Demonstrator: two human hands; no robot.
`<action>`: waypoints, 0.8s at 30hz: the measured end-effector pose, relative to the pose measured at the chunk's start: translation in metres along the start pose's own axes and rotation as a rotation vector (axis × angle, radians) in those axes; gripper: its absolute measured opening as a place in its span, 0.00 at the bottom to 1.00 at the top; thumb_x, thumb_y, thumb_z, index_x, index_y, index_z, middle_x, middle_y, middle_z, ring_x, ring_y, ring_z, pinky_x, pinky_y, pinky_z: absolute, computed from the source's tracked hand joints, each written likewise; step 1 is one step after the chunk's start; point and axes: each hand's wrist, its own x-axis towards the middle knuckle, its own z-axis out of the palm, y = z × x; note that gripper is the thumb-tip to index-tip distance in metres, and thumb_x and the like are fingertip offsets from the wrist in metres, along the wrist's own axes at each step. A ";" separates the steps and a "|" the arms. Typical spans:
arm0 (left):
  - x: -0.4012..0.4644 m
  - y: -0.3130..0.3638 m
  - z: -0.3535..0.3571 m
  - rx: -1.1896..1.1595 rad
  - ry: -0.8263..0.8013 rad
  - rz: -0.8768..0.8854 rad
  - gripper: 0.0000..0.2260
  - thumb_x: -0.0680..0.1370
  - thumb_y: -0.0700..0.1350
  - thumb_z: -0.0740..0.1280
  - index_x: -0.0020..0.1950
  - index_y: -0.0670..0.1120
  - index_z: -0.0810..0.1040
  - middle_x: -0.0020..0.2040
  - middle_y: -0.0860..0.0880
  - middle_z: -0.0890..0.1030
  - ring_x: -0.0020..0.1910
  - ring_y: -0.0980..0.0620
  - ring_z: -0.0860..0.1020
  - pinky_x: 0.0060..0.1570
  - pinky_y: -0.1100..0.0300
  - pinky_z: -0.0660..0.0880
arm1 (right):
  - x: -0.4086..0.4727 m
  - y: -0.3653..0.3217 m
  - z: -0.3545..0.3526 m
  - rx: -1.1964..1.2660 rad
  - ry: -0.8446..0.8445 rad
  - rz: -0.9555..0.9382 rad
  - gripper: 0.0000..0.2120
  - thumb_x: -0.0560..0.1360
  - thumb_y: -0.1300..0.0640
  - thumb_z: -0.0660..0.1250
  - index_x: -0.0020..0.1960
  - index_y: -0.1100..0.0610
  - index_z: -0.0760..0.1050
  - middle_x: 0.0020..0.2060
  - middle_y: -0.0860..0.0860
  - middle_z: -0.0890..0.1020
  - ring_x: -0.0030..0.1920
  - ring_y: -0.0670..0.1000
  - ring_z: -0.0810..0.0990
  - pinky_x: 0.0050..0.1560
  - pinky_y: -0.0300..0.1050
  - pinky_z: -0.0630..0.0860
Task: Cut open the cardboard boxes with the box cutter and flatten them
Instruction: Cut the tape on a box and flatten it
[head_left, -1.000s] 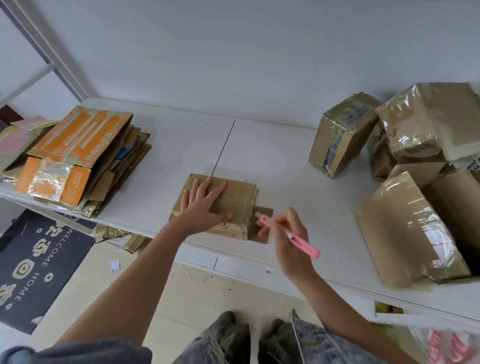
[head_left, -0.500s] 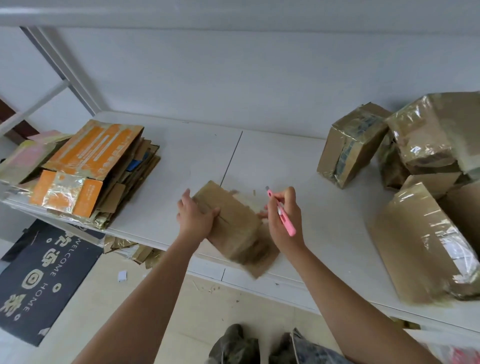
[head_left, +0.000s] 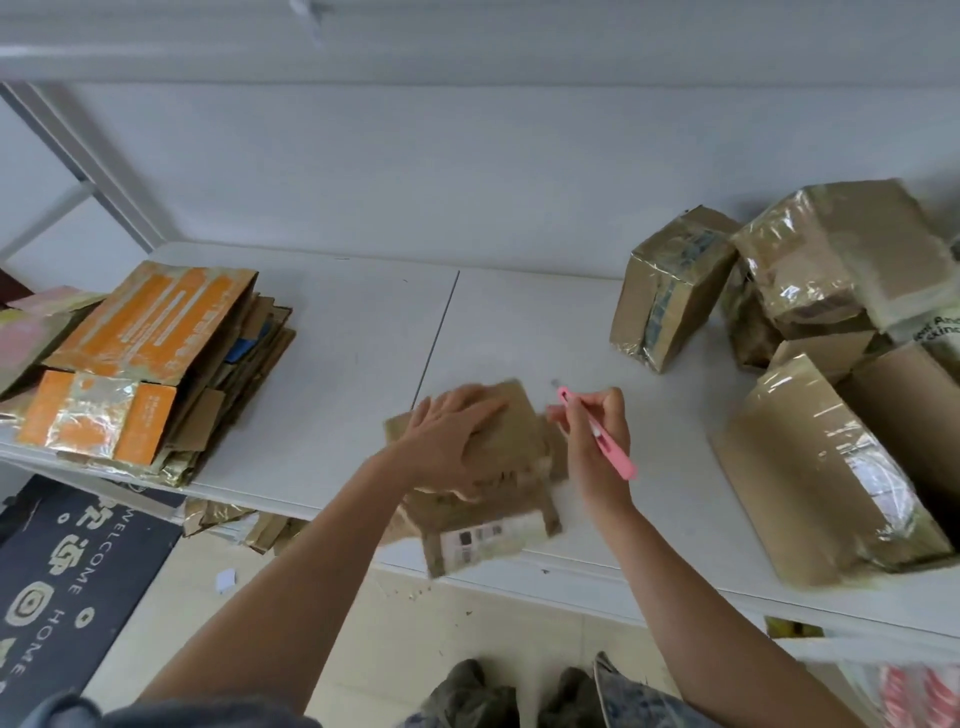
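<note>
A small brown cardboard box (head_left: 498, 525) lies at the front edge of the white table (head_left: 519, 322), tilted, its labelled end hanging over the edge. My left hand (head_left: 452, 441) lies on top of it, fingers spread over the upper face and thumb at the near side. My right hand (head_left: 597, 441) hovers just right of the box and grips a pink box cutter (head_left: 597, 434), whose tip points up and away. Motion blur hides whether the box is cut open.
A stack of flattened boxes (head_left: 150, 358), orange one on top, sits at the table's left. Several tape-wrapped uncut boxes (head_left: 826, 467) pile up at the right, one (head_left: 670, 291) standing apart. Cardboard scraps lie under the table beside a dark doormat (head_left: 62, 582).
The box was lifted off the table, turned over between both hands, and now lies tilted at the front edge. The right hand kept the cutter and pulled slightly right.
</note>
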 end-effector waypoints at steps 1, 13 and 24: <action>0.000 -0.004 -0.002 -0.015 -0.034 0.062 0.51 0.65 0.51 0.79 0.80 0.58 0.52 0.78 0.56 0.50 0.78 0.52 0.47 0.74 0.43 0.35 | 0.003 0.001 0.000 0.012 -0.008 0.020 0.06 0.83 0.59 0.61 0.47 0.57 0.67 0.39 0.54 0.83 0.48 0.49 0.84 0.50 0.47 0.79; -0.017 -0.008 0.027 -0.216 0.174 -0.022 0.37 0.69 0.66 0.71 0.75 0.65 0.61 0.79 0.62 0.49 0.78 0.59 0.40 0.76 0.48 0.34 | 0.004 0.013 -0.008 0.058 -0.033 0.089 0.09 0.82 0.62 0.61 0.43 0.55 0.67 0.31 0.46 0.78 0.36 0.47 0.79 0.42 0.44 0.80; -0.014 -0.010 0.028 -0.219 0.149 -0.041 0.37 0.68 0.65 0.72 0.75 0.66 0.60 0.79 0.62 0.49 0.78 0.59 0.39 0.75 0.47 0.33 | 0.012 0.011 -0.012 -0.058 -0.131 0.092 0.08 0.81 0.62 0.61 0.44 0.57 0.67 0.33 0.50 0.78 0.36 0.46 0.79 0.39 0.39 0.78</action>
